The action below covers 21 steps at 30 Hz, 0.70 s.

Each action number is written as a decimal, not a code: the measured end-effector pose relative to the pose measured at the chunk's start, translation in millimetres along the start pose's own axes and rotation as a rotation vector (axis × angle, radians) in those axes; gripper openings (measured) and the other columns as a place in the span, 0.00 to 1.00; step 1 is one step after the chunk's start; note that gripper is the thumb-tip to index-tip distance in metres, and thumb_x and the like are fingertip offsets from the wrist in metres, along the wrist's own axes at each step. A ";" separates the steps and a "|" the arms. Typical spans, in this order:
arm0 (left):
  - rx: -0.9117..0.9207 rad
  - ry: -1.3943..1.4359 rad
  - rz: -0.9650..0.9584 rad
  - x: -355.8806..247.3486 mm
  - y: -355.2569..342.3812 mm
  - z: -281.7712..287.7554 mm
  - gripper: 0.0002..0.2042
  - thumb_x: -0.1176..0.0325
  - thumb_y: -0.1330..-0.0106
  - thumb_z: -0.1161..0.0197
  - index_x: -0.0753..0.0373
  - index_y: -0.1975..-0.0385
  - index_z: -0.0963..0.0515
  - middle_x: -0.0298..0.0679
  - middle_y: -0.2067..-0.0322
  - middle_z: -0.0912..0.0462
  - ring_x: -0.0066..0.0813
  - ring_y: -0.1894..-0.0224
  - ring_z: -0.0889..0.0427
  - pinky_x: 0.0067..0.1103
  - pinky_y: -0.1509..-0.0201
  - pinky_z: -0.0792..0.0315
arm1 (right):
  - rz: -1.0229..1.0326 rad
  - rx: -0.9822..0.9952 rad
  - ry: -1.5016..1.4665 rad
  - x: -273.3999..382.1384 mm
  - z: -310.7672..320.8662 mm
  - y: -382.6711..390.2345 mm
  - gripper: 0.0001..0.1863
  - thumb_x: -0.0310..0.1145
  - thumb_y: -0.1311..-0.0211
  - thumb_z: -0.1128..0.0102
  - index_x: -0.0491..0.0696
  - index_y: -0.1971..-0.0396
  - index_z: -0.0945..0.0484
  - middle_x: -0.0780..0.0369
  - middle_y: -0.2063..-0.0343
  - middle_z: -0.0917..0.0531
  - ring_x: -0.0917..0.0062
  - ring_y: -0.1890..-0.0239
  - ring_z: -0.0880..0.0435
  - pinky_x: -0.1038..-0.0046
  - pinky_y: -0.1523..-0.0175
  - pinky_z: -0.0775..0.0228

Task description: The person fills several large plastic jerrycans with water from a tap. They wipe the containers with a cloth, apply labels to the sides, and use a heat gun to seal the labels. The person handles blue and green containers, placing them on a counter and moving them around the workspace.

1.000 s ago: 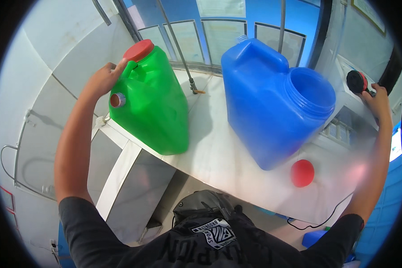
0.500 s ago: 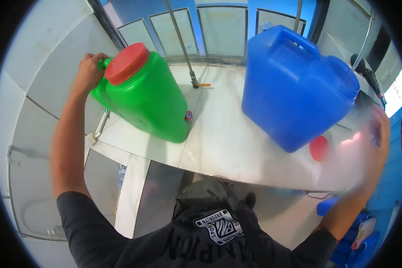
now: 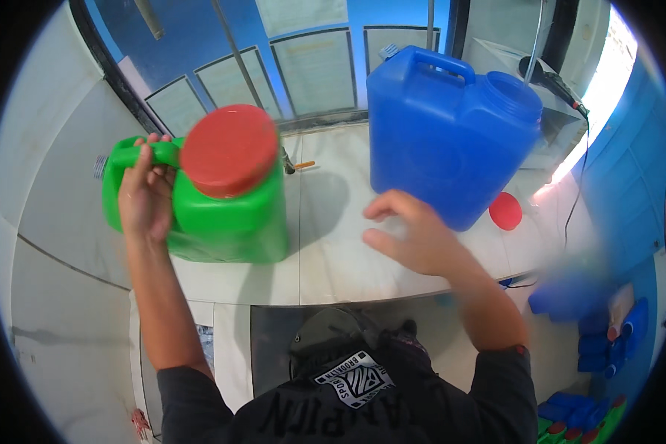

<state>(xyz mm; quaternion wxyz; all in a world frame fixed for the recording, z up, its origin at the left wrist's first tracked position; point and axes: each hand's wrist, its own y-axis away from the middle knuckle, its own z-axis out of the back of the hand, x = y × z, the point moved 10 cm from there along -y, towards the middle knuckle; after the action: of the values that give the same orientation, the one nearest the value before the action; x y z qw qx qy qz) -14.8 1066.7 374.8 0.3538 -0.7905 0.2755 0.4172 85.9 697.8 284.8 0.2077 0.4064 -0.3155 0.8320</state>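
Observation:
My left hand [image 3: 147,196] is closed round the handle of a green jerrycan [image 3: 229,229] with a wide red screw lid [image 3: 231,152]. The can is closer to me than before; whether its base touches the counter I cannot tell. My right hand [image 3: 414,233], fingers apart and holding nothing, is in front of a large blue jerrycan [image 3: 444,140]. That blue can stands upright with its wide mouth uncapped, and a thin metal tube [image 3: 534,44] comes down at the mouth. A loose red lid [image 3: 505,212] lies on the counter beside its base.
The white tiled counter [image 3: 333,266] ends in a front edge before me. An orange-handled tap [image 3: 302,166] stands on a pipe behind the green can. A black corded device [image 3: 551,83] is at the right. Several blue containers [image 3: 599,348] sit low on the right.
The green jerrycan has come toward me and turned, its lid now nearer, with my left hand still on its handle. My right hand has swung inward from the far right.

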 end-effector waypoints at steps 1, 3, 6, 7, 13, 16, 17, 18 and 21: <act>-0.022 -0.026 -0.070 9.4 17.9 -34.5 0.12 0.69 0.28 0.41 0.63 0.49 0.28 0.41 0.52 0.21 0.32 0.50 0.21 0.29 0.42 0.27 | -0.087 -0.001 -0.141 -16.7 -12.1 -3.1 0.26 0.44 0.35 0.34 0.46 0.44 0.29 0.57 0.49 0.22 0.68 0.50 0.19 0.64 0.44 0.28; 0.093 -0.178 -0.167 29.9 51.4 -80.2 0.13 0.72 0.29 0.39 0.62 0.48 0.29 0.41 0.50 0.23 0.30 0.49 0.22 0.28 0.42 0.28 | -0.310 0.021 -0.497 -58.4 -45.0 -8.3 0.36 0.55 0.33 0.39 0.49 0.34 0.37 0.55 0.40 0.28 0.64 0.44 0.22 0.62 0.40 0.30; 0.273 -0.385 -0.252 94.6 109.8 -115.7 0.17 0.77 0.32 0.37 0.63 0.47 0.31 0.42 0.49 0.26 0.28 0.47 0.24 0.27 0.42 0.28 | -0.614 0.161 -1.033 -109.2 -104.2 -7.5 0.50 0.71 0.37 0.51 0.52 0.26 0.49 0.53 0.31 0.38 0.60 0.36 0.28 0.57 0.35 0.33; 0.338 -0.431 -0.260 112.1 123.5 -125.4 0.19 0.79 0.33 0.36 0.62 0.46 0.33 0.42 0.50 0.24 0.30 0.46 0.23 0.29 0.41 0.29 | -0.647 0.245 -1.160 -117.4 -115.5 -6.7 0.53 0.76 0.39 0.54 0.53 0.25 0.51 0.53 0.30 0.39 0.60 0.34 0.30 0.56 0.35 0.34; 0.659 -0.637 -0.545 145.9 147.8 -160.7 0.20 0.83 0.38 0.35 0.60 0.49 0.31 0.41 0.55 0.22 0.34 0.52 0.19 0.30 0.47 0.24 | -0.749 0.082 -1.261 -146.3 -140.2 -29.6 0.35 0.75 0.38 0.53 0.57 0.54 0.28 0.70 0.71 0.26 0.81 0.68 0.26 0.73 0.61 0.34; 0.596 -0.908 -0.604 141.5 137.8 -160.0 0.16 0.84 0.38 0.37 0.60 0.53 0.27 0.40 0.57 0.21 0.34 0.55 0.19 0.29 0.52 0.24 | -0.686 -0.009 -1.225 -152.9 -135.3 -54.0 0.27 0.70 0.37 0.47 0.59 0.60 0.29 0.74 0.77 0.32 0.85 0.74 0.33 0.78 0.66 0.40; 0.568 -0.866 -0.522 148.9 129.3 -150.7 0.15 0.83 0.38 0.37 0.60 0.54 0.27 0.40 0.57 0.21 0.35 0.56 0.19 0.29 0.53 0.24 | -0.689 -0.027 -1.198 -159.3 -140.7 -63.4 0.26 0.67 0.37 0.46 0.59 0.60 0.29 0.74 0.76 0.32 0.85 0.74 0.33 0.79 0.67 0.41; 0.600 -0.899 -0.479 149.5 121.9 -153.4 0.14 0.82 0.37 0.37 0.60 0.54 0.27 0.40 0.57 0.21 0.36 0.57 0.19 0.29 0.53 0.25 | -0.691 -0.056 -1.173 -168.4 -144.3 -70.0 0.24 0.65 0.36 0.45 0.59 0.59 0.29 0.74 0.76 0.31 0.85 0.74 0.33 0.80 0.67 0.41; 0.742 -1.094 -0.480 135.5 101.1 -172.4 0.11 0.77 0.36 0.36 0.61 0.55 0.26 0.40 0.58 0.21 0.37 0.58 0.19 0.29 0.55 0.26 | -0.261 -0.212 -0.805 -168.0 -124.7 -97.6 0.36 0.44 0.43 0.29 0.54 0.42 0.43 0.65 0.59 0.27 0.77 0.58 0.25 0.72 0.55 0.29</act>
<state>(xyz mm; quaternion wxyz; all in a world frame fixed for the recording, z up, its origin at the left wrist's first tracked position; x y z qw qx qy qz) 59.2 851.2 294.9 0.7702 -0.3331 -0.0001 0.5438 174.7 839.1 125.3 0.2121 0.7113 -0.4010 0.5369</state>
